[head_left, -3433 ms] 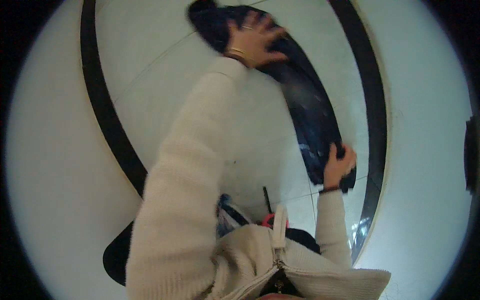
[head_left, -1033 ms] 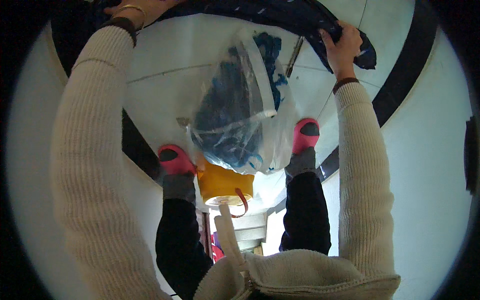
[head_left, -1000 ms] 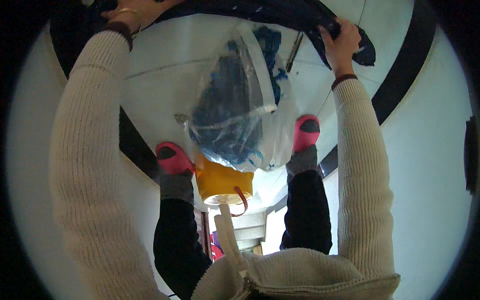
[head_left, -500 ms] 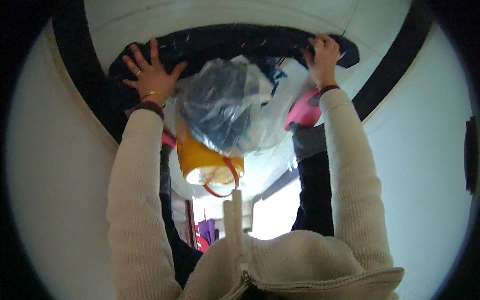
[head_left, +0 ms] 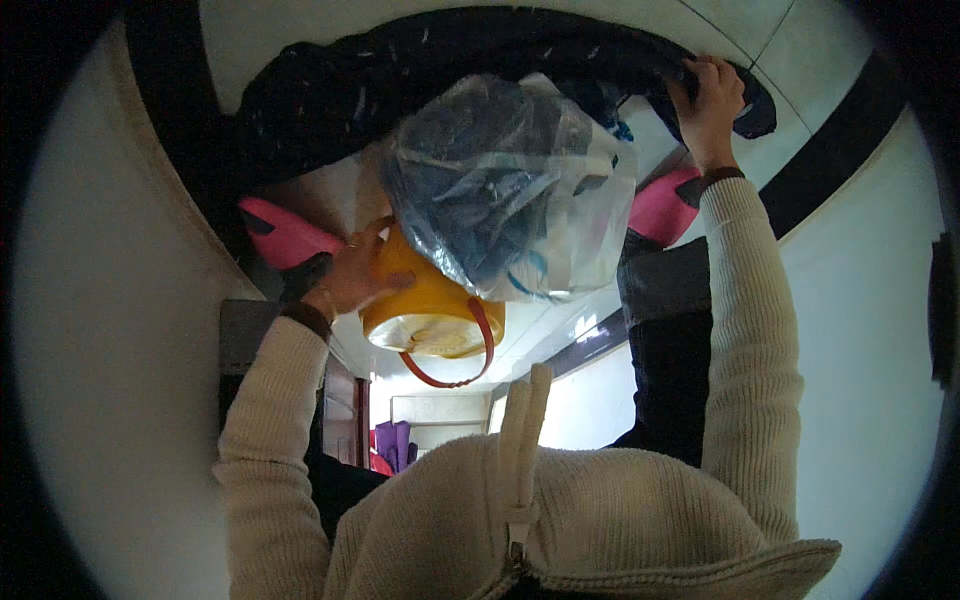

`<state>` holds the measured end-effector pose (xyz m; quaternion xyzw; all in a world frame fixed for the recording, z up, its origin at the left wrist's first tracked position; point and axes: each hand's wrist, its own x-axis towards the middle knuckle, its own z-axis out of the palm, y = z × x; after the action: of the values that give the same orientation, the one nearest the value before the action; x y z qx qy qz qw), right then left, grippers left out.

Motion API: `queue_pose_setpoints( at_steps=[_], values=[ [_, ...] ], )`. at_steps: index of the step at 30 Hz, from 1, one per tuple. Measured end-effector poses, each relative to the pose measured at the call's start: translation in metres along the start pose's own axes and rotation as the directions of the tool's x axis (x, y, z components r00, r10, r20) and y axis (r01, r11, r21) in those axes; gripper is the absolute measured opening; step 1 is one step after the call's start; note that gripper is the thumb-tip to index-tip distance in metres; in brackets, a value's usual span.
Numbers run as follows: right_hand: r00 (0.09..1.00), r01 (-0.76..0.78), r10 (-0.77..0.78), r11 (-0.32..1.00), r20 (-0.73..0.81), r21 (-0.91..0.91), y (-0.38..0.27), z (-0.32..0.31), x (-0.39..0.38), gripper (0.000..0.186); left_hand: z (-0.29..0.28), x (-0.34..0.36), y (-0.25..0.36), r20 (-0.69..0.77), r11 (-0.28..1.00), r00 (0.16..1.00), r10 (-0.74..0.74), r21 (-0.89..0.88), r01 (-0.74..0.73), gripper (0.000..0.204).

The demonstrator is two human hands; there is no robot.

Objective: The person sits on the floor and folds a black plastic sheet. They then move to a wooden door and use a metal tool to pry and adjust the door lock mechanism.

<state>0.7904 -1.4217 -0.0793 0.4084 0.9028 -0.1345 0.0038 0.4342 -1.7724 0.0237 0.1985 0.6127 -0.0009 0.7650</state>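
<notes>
A long dark cloth [head_left: 480, 45] with small pale flecks lies in a curve across the tiled floor at the far side. At its right end my right hand [head_left: 710, 105] is closed on it, thumb and fingers bent over the fabric. My left hand [head_left: 352, 272] is off the cloth and against the left side of a yellow bucket [head_left: 425, 295], thumb and fingers apart. The bucket is tilted, with its red handle [head_left: 490, 345] hanging toward me. A clear plastic bag [head_left: 510, 190] with dark blue fabric inside lies between the cloth and the bucket.
My pink shoes [head_left: 290, 238] stand on either side of the bag and bucket. Pale walls [head_left: 860, 330] rise close on both sides, with a black floor border [head_left: 830, 165] along them. Something purple [head_left: 394, 445] is visible behind me.
My left hand has left the dark cloth and come back to the yellow bucket. My right hand stays at the cloth's right end. The whole view has shifted somewhat.
</notes>
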Motion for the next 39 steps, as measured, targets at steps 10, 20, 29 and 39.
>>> queue_pose_setpoints(
  at_steps=[10,20,29,39],
  values=[
    [0.997,0.065,-0.064,0.998,0.035,-0.01,-0.018,-0.013,0.022,0.041,0.211,0.034,-0.05,0.523,0.826,0.801,-0.293,0.561,-0.064,0.094],
    [0.708,0.332,-0.196,0.94,0.679,-0.075,-0.028,-0.096,0.084,0.046,0.203,0.091,-0.041,0.338,0.766,0.902,-0.27,0.643,-0.012,0.086],
    [0.828,0.384,-0.217,0.891,0.517,-0.241,-0.035,-0.202,0.104,0.039,0.186,0.105,-0.056,0.196,0.728,0.957,-0.213,0.685,0.022,0.079],
    [0.812,0.354,-0.17,0.904,0.559,-0.239,-0.074,-0.284,-0.01,0.04,0.15,0.106,-0.031,-0.03,0.671,0.995,-0.098,0.736,0.088,0.072]
  ],
)
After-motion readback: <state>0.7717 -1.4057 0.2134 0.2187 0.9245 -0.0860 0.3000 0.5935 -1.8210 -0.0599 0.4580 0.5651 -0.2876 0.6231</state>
